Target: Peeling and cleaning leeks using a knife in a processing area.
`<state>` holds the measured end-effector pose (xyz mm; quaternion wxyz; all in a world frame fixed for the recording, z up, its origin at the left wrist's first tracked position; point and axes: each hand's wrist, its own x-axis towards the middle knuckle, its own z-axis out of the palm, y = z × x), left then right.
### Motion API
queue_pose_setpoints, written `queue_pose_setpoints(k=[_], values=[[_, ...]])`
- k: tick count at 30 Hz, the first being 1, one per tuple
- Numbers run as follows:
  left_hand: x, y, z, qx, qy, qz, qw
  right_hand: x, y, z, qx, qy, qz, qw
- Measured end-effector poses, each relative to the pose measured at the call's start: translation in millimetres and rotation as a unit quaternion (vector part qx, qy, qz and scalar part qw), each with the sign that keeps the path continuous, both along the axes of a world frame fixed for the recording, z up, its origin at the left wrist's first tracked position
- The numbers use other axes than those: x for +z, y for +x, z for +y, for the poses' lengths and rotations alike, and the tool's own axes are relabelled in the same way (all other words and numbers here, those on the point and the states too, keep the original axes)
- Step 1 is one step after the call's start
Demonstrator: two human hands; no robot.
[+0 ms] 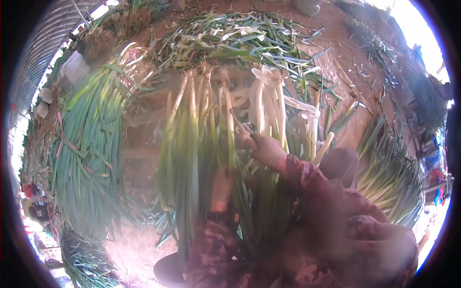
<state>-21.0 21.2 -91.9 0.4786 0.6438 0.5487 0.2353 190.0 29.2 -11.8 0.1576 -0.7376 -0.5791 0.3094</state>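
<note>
Long green onions (193,125) lie side by side before me, their roots away from me and their leaves toward me. My right hand (269,151), in a pale glove with a striped cuff, is closed around a slim dark tool (235,117) that looks like a knife. Its thin end points up and left beside an onion stalk (229,137). Lower down and to the left, my left hand (221,188) is over the green leaves; it is blurred, and its fingers cannot be made out. Peeled white stalks (260,108) with loose pale skins lie just beyond my right hand.
A large bundle of green onions (89,144) lies at the left. Stripped leaves (225,41) are heaped at the far side. More onions (391,177) lie at the right. A whitish sack (75,67) stands at the far left.
</note>
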Motion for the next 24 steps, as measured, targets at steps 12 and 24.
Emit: queue_pose_setpoints(k=[12, 24], values=[[-4, -3, -3, 0.015, -0.009, -0.061, 0.998, -12, 21, 89, 0.028, 0.028, -0.046, 0.998], [-1, -11, -2, 0.010, -0.117, -0.135, 0.984, -7, 22, 112, 0.052, 0.052, 0.019, 0.997]])
